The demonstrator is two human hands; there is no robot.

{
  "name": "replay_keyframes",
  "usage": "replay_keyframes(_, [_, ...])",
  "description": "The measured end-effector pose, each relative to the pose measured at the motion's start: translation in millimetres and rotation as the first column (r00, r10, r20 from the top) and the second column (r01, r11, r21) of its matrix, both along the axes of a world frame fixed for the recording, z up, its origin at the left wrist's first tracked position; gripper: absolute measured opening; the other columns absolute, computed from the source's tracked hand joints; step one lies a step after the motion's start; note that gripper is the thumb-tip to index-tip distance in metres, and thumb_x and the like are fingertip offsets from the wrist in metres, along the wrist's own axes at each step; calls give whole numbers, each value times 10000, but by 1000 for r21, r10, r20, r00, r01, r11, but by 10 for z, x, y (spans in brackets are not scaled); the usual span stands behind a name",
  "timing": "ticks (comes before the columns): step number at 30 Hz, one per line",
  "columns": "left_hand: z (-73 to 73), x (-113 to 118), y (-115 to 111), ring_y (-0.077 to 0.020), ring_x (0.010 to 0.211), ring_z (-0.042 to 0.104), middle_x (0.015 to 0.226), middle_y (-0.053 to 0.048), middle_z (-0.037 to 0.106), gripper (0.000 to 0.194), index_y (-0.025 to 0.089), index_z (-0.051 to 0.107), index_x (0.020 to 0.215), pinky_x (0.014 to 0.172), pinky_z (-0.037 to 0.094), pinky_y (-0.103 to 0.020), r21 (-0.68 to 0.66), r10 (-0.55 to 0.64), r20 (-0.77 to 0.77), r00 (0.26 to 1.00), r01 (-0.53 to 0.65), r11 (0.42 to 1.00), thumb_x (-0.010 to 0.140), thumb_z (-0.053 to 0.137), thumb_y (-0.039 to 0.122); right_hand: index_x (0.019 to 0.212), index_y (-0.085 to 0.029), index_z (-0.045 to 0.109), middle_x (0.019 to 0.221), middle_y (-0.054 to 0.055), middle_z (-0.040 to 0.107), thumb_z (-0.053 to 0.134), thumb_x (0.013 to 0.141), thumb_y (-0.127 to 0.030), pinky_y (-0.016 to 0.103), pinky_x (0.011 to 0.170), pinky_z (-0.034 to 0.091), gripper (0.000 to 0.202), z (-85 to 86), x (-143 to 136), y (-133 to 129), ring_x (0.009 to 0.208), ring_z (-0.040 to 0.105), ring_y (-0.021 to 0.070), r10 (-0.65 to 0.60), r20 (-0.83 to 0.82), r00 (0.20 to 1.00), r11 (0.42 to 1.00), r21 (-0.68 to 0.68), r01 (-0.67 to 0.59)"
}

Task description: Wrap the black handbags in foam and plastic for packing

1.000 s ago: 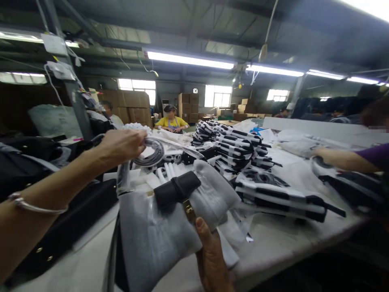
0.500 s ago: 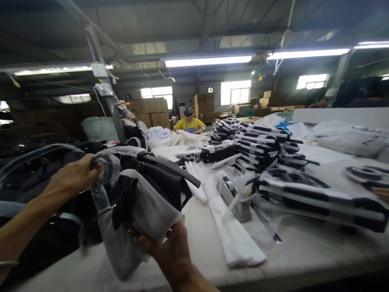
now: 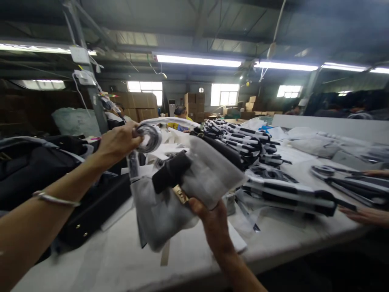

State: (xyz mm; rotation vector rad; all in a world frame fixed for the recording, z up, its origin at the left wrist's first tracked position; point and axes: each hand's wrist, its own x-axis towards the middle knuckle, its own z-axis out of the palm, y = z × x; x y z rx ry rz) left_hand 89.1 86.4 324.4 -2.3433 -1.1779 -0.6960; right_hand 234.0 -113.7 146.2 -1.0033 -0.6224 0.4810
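Observation:
A black handbag with pale protective wrapping over its body is held up above the table. My left hand is closed at the top left of the bag, round its plastic-wrapped handle beside a coiled clear-wrapped strap. Lower down, my right hand grips the bag's side, its thumb close to the gold clasp. The fingers behind the bag are hidden, and the bag is slightly blurred.
More black bags crowd the left side. Stacked black-and-white wrapped bundles and a longer one lie on the white table. Another person's hands touch a bag at right; a person in yellow sits across.
Both my hands have lifted the handbag off the pile at left and carried it right over the table. The view has turned right, bringing another person's hands into sight.

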Motion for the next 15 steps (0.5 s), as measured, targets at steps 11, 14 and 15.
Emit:
replay_keyframes(11, [103,2758,-677,-253,1015,656,1140,-96,673,310,215,501,1222,783,455,-321,-8,-620,200,759,634,773,916,449,216,1175,-225,676,1171,34,707,855,611,-338,364,867,582,602,261,1695,-1098,1100,648,267,-563,-163,810,821,5,571])
replay_keyframes(14, [-136,3003,-804,-255,987,667,1107,-103,675,308,197,486,1229,766,469,-324,-36,-664,246,706,691,722,923,455,223,1197,-202,654,1152,62,717,848,600,-373,402,831,593,651,-24,1873,-1208,1035,678,292,-656,-86,750,753,-10,658])
replay_keyframes(15, [-234,3036,-781,-259,986,668,1113,-108,673,312,195,477,1240,759,474,-327,-46,-666,261,699,698,714,932,455,237,1195,-192,655,1146,74,720,836,618,-387,423,836,589,635,-145,1898,-1205,1028,681,305,-667,-21,744,745,-4,667])
